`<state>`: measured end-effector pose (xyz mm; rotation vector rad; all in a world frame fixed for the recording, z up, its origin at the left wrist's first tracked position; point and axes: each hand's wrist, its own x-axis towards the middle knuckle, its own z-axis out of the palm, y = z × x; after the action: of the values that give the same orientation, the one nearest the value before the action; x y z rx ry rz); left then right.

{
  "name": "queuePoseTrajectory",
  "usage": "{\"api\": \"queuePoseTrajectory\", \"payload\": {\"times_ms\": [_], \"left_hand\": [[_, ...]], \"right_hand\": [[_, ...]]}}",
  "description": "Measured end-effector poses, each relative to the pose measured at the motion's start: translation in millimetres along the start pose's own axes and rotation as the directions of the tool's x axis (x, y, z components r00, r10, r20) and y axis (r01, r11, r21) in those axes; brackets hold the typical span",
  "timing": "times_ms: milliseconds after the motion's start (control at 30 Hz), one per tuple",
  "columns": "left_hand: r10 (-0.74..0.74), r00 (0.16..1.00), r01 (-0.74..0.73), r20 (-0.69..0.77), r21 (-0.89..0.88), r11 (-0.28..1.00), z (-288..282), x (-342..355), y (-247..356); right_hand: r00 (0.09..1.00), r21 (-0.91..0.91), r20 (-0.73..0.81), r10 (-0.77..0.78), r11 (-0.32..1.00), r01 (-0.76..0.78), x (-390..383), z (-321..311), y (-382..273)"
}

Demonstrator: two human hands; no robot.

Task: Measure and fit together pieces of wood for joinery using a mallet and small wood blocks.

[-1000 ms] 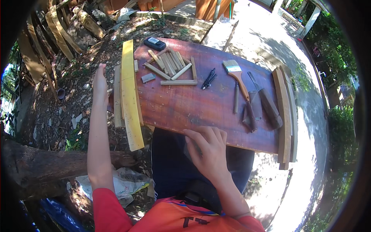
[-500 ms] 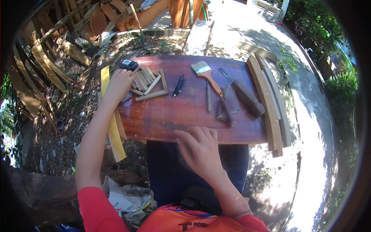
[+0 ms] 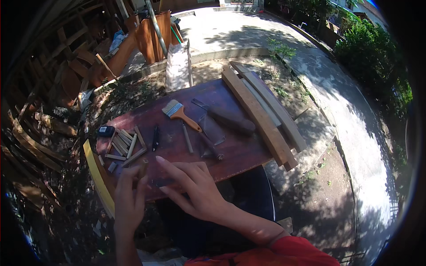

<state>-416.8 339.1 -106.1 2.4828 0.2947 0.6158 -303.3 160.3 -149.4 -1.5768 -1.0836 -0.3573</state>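
Observation:
Near the front edge of a dark red wooden table point(image 3: 173, 159), my left hand point(image 3: 128, 199) pinches a short wooden stick point(image 3: 143, 168) between thumb and fingers. Just right of it, my right hand point(image 3: 195, 188) hovers with fingers spread and nothing in them. Beyond my left hand lies a cluster of short wooden sticks point(image 3: 132, 145), with a small black box-shaped device point(image 3: 106, 131) at its far left. A slim black tool point(image 3: 155, 138) lies right of the sticks; its exact kind is unclear.
Mid-table lie a paintbrush point(image 3: 181, 114), a thin rod-like tool point(image 3: 187, 138), a wooden-handled flat blade point(image 3: 213, 131) and a dark club-shaped wooden piece point(image 3: 230, 119). Long wooden bars point(image 3: 257, 117) line the right edge, a yellow strip point(image 3: 96, 177) the left. Timber point(image 3: 40, 150) leans at far left.
My left hand has come back from beside the black device and now holds a short stick. My right hand has moved left toward it. The view has turned to the right.

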Motion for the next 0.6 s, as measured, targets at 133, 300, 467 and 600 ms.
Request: {"api": "queuePoseTrajectory", "payload": {"times_ms": [133,300,467,600], "left_hand": [[0.028,1.0,-0.027,0.001,-0.135,0.99,45.2,-10.4,25.2],[-0.012,0.999,-0.001,-0.032,-0.364,0.931,85.6,-12.1,18.6],[-0.036,0.999,0.023,-0.023,-0.417,0.908,94.5,-7.2,29.6],[-0.117,0.993,0.116,0.023,-0.42,0.9,95.8,-3.2,36.9]], "right_hand": [[0.999,-0.038,0.023,-0.038,0.999,0.039,-3.1,-5.4,14.6],[0.999,-0.079,-0.04,0.018,0.997,-0.021,-0.9,-16.1,23.6],[0.996,-0.174,-0.088,-0.009,0.985,-0.007,1.5,-23.7,31.0],[0.996,-0.241,-0.085,-0.024,0.97,0.003,-1.1,-29.5,37.0]]}}
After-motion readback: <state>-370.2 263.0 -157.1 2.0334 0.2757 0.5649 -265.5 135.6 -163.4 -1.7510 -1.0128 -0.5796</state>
